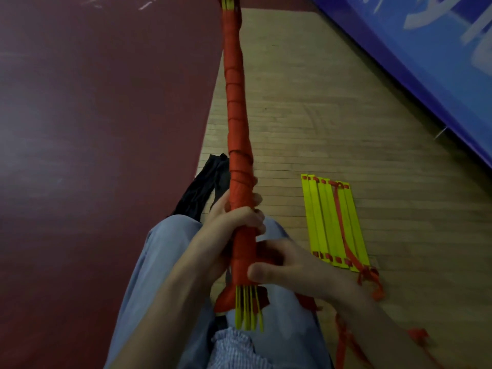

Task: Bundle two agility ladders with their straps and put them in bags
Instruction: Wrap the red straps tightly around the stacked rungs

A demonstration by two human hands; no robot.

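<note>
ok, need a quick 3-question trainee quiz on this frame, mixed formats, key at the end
1. True or false: the second ladder on the floor is already in a bag.
2. Which hand grips the wrapped bundle higher up? A) left hand B) right hand
3. What dark thing lies on the floor behind the bundle?
Key: 1 false; 2 A; 3 the black bag.

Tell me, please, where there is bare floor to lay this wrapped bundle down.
Bare wood floor lies beyond the flat ladder, up to the blue panel; the red mat left of the black bag is bare too. Crowded: loose straps by the right hand gripping the wrapped bundle.
</note>
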